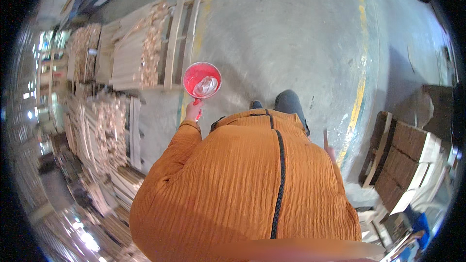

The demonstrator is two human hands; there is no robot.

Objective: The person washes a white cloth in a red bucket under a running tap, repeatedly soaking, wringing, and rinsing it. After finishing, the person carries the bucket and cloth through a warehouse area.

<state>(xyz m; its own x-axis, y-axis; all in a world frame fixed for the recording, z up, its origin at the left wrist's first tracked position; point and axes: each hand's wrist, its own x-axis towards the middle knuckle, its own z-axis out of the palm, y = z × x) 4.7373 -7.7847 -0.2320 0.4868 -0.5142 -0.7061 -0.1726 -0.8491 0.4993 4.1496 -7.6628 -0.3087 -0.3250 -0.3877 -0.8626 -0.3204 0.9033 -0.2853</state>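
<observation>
My left hand [193,110] is closed round the red handle of a round red pot [194,73], held out ahead and to the left above the floor. Inside the pot lies something whitish and glossy; I cannot tell whether it is clear plastic or a thick liquid. Beside my right hip, only part of my right hand [331,154] shows past the orange jacket. A thin, flat, brownish stick [325,138] juts forward from it, its lower part hidden in the hand.
Stacks of timber boards [131,51] on pallets stand along the left, with another wood stack [108,128] nearer. Yellow lines [359,87] run along the grey concrete floor [286,34]. Strapped wooden blocks [403,157] sit on a pallet at the right.
</observation>
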